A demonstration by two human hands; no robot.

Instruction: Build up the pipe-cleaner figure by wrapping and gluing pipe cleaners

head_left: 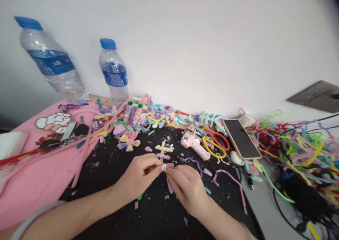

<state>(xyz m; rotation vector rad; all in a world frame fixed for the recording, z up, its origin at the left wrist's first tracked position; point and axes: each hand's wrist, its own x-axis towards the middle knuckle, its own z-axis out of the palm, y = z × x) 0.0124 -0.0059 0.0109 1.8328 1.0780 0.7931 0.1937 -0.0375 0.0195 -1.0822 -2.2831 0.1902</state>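
Between my hands is a small pipe cleaner piece (163,148), a pale stem with short yellow and lilac crossbars. My left hand (143,171) pinches its lower end between thumb and fingertips. Right beside it, my right hand (186,185) has its fingertips closed at the same spot, around a pink bit of pipe cleaner (170,165). My fingers partly hide where the pieces meet. A lilac strip (169,185) shows just below the fingertips. Up and to the right lies a pink glue gun (194,146), beside scissors with orange and yellow handles (217,142).
Two water bottles (115,74) stand by the wall. A heap of finished pipe cleaner shapes (140,112) lies along the back. A phone (242,138) and tangled pipe cleaners (299,148) are on the right. Keys (81,128) lie on a pink sheet (53,187) at left. Scraps dot the black mat (111,218).
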